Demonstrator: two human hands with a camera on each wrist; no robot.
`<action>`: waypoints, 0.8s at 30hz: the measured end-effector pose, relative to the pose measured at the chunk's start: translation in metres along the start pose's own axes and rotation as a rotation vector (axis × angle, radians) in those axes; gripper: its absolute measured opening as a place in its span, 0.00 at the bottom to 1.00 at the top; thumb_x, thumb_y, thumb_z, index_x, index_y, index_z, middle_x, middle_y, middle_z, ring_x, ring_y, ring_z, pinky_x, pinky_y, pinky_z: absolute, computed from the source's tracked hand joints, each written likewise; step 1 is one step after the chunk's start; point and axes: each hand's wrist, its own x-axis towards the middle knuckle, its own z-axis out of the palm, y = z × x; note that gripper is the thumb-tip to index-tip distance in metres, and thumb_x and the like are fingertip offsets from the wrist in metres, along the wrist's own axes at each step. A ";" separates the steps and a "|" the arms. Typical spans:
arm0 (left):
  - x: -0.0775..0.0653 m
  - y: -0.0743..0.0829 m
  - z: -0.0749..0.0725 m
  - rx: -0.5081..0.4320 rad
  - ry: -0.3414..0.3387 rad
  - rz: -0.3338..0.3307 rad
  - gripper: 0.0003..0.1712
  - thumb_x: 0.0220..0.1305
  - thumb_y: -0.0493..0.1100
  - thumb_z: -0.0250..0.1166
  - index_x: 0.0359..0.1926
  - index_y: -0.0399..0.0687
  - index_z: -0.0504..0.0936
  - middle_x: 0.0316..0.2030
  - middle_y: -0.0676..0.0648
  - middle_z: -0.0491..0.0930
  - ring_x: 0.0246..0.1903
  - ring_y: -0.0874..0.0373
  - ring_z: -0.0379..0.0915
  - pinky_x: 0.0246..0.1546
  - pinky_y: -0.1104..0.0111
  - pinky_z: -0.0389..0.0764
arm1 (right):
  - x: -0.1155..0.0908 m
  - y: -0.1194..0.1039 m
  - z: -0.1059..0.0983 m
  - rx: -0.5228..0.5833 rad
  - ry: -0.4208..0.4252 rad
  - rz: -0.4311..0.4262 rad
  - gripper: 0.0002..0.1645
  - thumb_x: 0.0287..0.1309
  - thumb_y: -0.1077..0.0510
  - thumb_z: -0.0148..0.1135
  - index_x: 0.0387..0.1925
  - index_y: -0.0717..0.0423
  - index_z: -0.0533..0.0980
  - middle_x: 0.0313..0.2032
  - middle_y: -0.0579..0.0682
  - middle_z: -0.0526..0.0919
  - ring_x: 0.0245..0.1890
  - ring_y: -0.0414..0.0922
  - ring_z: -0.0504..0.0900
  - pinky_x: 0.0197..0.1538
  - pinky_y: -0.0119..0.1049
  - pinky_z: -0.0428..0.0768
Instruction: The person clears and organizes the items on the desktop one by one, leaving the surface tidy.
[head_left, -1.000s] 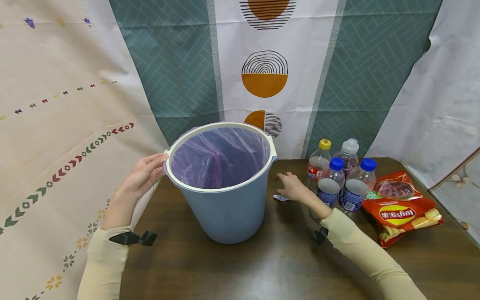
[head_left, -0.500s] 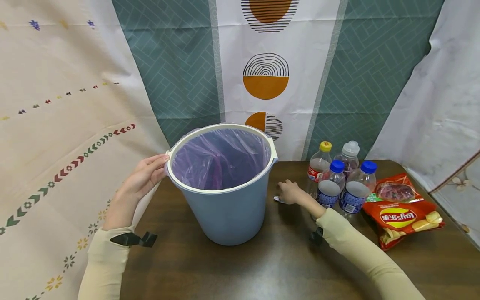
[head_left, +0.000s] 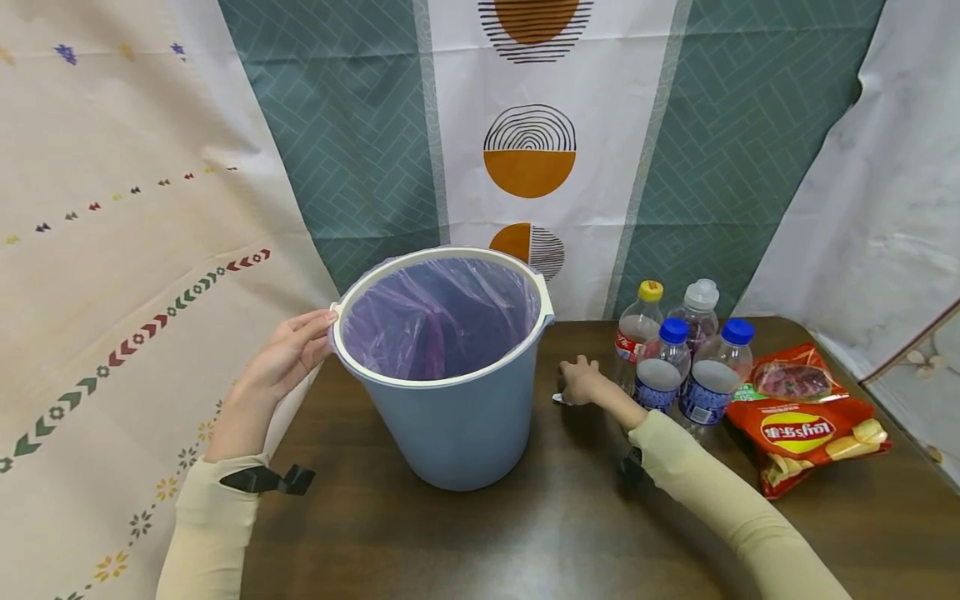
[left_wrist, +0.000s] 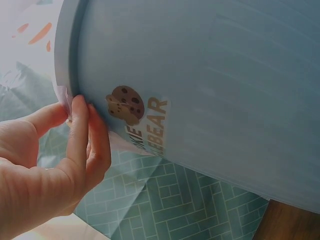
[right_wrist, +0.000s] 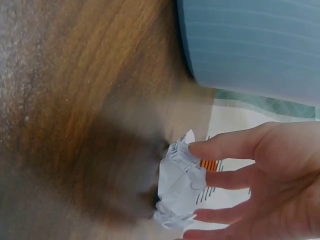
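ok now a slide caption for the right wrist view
Right hand touching a crumpled white paper wad, beside a round blue plastic bin on a brown wooden table.

The long, close-fitting, pale cream-yellow fabric left sleeve [head_left: 208, 525] ends in a plain edge at the wrist. A flat black band [head_left: 251, 477] shows across it, with a small, blocky black device [head_left: 300, 479] jutting from the inner side. The cream-yellow fabric right sleeve [head_left: 720, 492] matches, crossed by a raised crease; a small dark device [head_left: 631, 468] shows beneath its wrist end.
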 end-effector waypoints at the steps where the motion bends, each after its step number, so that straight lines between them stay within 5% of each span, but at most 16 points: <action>1: 0.000 0.000 0.000 0.001 0.000 0.000 0.14 0.69 0.32 0.45 0.41 0.39 0.79 0.34 0.48 0.82 0.32 0.62 0.81 0.36 0.78 0.83 | 0.001 0.001 0.000 -0.017 -0.008 -0.013 0.32 0.45 0.61 0.63 0.54 0.64 0.68 0.58 0.72 0.64 0.57 0.68 0.61 0.54 0.58 0.68; 6: 0.000 -0.001 -0.001 0.005 0.000 0.002 0.15 0.69 0.32 0.45 0.41 0.40 0.80 0.34 0.48 0.82 0.33 0.63 0.81 0.36 0.78 0.83 | 0.004 0.004 0.001 -0.101 -0.003 -0.076 0.20 0.42 0.59 0.65 0.39 0.65 0.75 0.44 0.63 0.77 0.51 0.59 0.70 0.51 0.53 0.72; 11: 0.000 -0.001 -0.001 0.013 0.007 0.011 0.15 0.69 0.32 0.45 0.41 0.40 0.80 0.34 0.49 0.82 0.32 0.63 0.81 0.35 0.78 0.83 | 0.006 0.008 0.001 -0.098 0.025 -0.086 0.10 0.34 0.62 0.69 0.23 0.62 0.77 0.35 0.59 0.77 0.36 0.51 0.73 0.35 0.42 0.78; 16: -0.001 0.000 -0.002 0.005 0.008 0.013 0.14 0.68 0.32 0.46 0.41 0.40 0.79 0.34 0.49 0.82 0.32 0.63 0.81 0.35 0.78 0.83 | 0.007 0.006 -0.002 -0.092 0.010 -0.077 0.11 0.30 0.61 0.72 0.21 0.60 0.78 0.28 0.54 0.77 0.28 0.46 0.71 0.25 0.33 0.73; 24: 0.000 0.000 -0.001 0.009 0.020 0.005 0.13 0.68 0.33 0.47 0.41 0.41 0.80 0.35 0.49 0.82 0.32 0.63 0.81 0.35 0.78 0.83 | 0.002 0.003 -0.007 -0.059 0.019 -0.089 0.12 0.34 0.58 0.75 0.23 0.58 0.80 0.26 0.51 0.79 0.27 0.45 0.75 0.25 0.33 0.75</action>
